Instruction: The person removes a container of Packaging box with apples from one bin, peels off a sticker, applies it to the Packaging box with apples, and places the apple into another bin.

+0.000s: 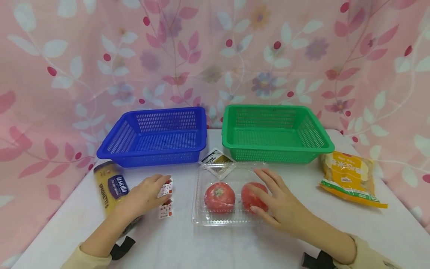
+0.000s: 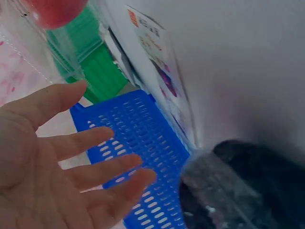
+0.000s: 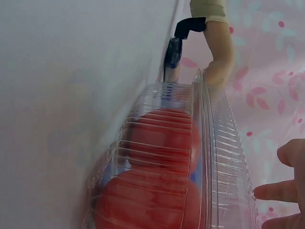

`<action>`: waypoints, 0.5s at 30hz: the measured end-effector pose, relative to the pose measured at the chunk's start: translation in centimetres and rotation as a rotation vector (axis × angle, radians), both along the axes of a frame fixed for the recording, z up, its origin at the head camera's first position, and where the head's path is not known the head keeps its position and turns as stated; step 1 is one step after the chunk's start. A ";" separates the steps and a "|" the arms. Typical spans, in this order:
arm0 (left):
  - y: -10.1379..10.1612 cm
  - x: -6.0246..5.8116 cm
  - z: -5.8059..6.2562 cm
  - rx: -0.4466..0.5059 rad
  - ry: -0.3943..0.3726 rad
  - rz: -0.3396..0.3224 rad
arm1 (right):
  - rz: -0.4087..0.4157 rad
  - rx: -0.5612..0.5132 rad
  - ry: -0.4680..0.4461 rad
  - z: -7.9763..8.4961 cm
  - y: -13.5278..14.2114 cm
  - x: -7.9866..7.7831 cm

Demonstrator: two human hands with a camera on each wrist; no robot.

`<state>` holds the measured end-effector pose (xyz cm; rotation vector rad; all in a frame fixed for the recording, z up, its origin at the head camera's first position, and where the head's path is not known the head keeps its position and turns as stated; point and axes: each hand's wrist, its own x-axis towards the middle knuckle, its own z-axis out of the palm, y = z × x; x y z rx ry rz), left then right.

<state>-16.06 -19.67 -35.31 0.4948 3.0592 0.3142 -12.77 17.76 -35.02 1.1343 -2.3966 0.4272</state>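
Note:
My left hand (image 1: 147, 195) hovers over a small white printed packet (image 1: 166, 211) on the table, fingers spread and nothing gripped. The left wrist view shows the same hand (image 2: 71, 167) with the packet (image 2: 162, 71) beyond its fingertips. My right hand (image 1: 285, 207) reaches over the right side of a clear plastic clamshell container (image 1: 198, 215), fingers apart. Inside sit two tomatoes, one on the left (image 1: 220, 198) and one on the right (image 1: 246, 200), the latter partly covered by my fingers. In the right wrist view, fingertips (image 3: 267, 191) come close to the lid.
A blue basket (image 1: 151, 157) and a green basket (image 1: 275, 152) stand at the back. A spaghetti bag (image 1: 111, 186) lies left, partly behind my left forearm. A yellow food bag (image 1: 349, 177) lies right. Behind the container is a dark-and-gold packet (image 1: 216, 157).

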 end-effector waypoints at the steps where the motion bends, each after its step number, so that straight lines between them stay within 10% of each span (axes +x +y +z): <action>1: -0.1 -0.1 -0.1 -0.014 -0.053 0.023 | 0.014 0.008 0.014 0.0 -0.1 0.0; 7: -0.8 -0.3 -1.3 -0.028 -0.296 0.030 | 0.121 0.057 0.133 -0.4 -1.1 -0.1; 15: -1.1 -0.4 -2.1 0.030 -0.397 -0.023 | 0.247 0.157 0.178 -0.7 -2.1 0.0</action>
